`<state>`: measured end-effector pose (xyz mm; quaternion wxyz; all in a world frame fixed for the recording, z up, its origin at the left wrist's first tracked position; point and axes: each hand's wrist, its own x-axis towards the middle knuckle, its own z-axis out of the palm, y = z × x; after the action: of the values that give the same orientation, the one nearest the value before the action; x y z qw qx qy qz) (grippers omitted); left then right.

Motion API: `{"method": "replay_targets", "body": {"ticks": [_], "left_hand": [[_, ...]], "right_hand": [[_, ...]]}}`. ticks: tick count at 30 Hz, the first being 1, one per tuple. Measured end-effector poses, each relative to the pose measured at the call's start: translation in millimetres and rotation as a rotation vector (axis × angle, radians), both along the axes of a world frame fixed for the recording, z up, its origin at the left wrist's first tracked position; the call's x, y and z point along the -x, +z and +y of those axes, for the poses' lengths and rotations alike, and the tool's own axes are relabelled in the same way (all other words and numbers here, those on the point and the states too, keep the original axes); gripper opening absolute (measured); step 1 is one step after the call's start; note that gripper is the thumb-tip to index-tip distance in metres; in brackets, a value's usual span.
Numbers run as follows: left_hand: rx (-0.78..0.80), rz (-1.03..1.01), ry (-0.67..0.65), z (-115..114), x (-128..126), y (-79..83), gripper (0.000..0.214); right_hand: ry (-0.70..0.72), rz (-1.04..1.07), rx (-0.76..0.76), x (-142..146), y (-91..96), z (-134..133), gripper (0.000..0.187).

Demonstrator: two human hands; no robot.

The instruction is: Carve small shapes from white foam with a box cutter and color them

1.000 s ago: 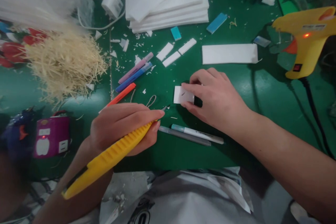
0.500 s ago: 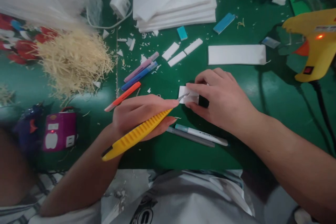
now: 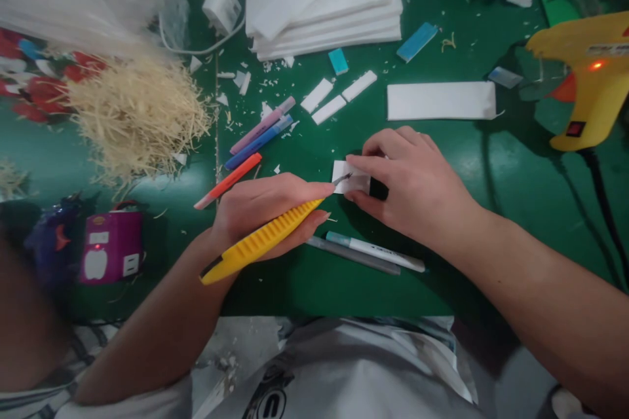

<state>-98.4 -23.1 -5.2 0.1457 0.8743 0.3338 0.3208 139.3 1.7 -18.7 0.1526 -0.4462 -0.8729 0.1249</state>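
A: Where's the small white pc (image 3: 356,184), who's got it?
B: Mid-scene on the green table (image 3: 314,298), far side of the grey marker (image 3: 358,256) & white marker (image 3: 379,252). R hand (image 3: 417,177) pinches its right end: index at far edge, thumb at near edge. Other R fingers curl behind; can't tell if they touch it.
A: L hand (image 3: 278,216)?
B: Closed round the yellow knife (image 3: 268,236), pen-style, index up front by the blade. Butt end aims near-left, blade lies over the pc's left half, tip by a small dark mark. Contact depth: can't tell.
A: How's the pc handle?
B: Prob foam board, going by looks & the white crumbs (image 3: 265,110) far-left. So v. light, stiff-ish but crushable; corners dent or chip easily. Smooth face, might skid on the tabletop w/ side load.
A: Best grip?
B: IMO opposite edges, right end, soft pinch + slight downforce. Squeeze hard = dents. Keep left half free for the blade; R index & thumb sit v. close to the tip, so that's the risk.
A: Knife?
B: Prob plastic body, light, rigid. Ribs shld stop slip. Hold on ribs, behind blade. Thin blade prob flexes/snaps if twisted.
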Motion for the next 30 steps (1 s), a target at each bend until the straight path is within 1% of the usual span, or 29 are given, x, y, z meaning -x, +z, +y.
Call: {"method": "replay_targets", "body": {"ticks": [4, 10, 16, 20, 22, 25, 28, 30], "left_hand": [[-0.014, 0.03, 0.045, -2.3, -1.2, 4.8, 0.018], [-0.034, 0.07, 0.05, -7.4, 1.5, 12.1, 0.018], [-0.009, 0.03, 0.121, -13.2, 7.2, 18.3, 0.021], [-0.095, 0.04, 0.116, -14.1, 11.4, 21.4, 0.024], [-0.123, 0.053, 0.169, -15.3, 12.2, 20.6, 0.031], [-0.158, 0.008, 0.257, -16.0, 10.6, 14.0, 0.035], [-0.254, -0.051, 0.244, -13.2, 7.8, 5.0, 0.032], [-0.255, -0.061, 0.255, -11.0, 6.8, 1.4, 0.03]], "right_hand": [[-0.006, -0.011, -0.011, 1.1, 0.8, -1.7, 0.018], [-0.027, -0.002, -0.014, 3.5, -0.5, -3.8, 0.018], [-0.009, -0.009, -0.009, 0.8, -0.5, -2.5, 0.019], [0.006, 0.024, -0.036, -2.5, -0.6, -1.2, 0.023], [0.013, 0.051, -0.036, -3.5, -0.5, -0.5, 0.026], [0.011, 0.062, -0.015, -3.7, 0.6, -0.1, 0.03], [-0.002, 0.061, -0.019, -3.7, 2.0, -0.9, 0.04], [0.005, 0.053, -0.029, -4.2, 2.6, -1.5, 0.047]]}}
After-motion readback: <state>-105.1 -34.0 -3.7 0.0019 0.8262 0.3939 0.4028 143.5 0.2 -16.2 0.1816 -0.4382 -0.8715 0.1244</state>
